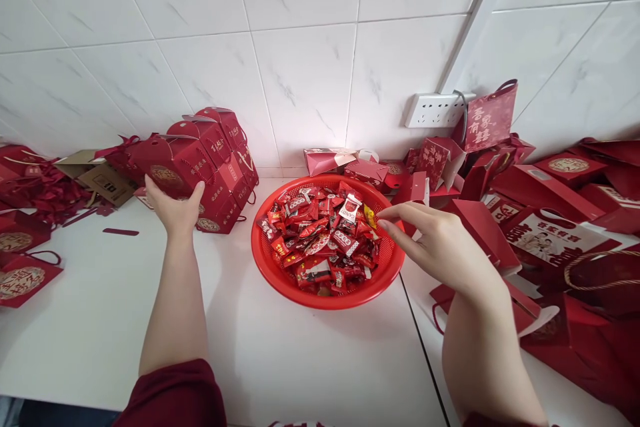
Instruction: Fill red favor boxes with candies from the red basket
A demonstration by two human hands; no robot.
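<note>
My left hand [176,213] grips a dark red gift box [167,163] from the front, thumb on its right side and fingers at its left. That box sits against a stack of similar red boxes [227,173] by the wall. In the middle, a red plastic basket [327,301] is full of wrapped candies [320,237], mostly red, with a white-labelled one [350,208] on top. Over the basket's right rim hovers my right hand [440,240], fingers stretched forward and slightly apart from the thumb, with nothing visible in them.
Red boxes and bags [545,233] pile up on the right. More boxes [23,273] and a brown carton [110,180] are at the left. A power strip [437,110] is on the tiled wall. A dark red strip [121,232] lies on the white table [90,333].
</note>
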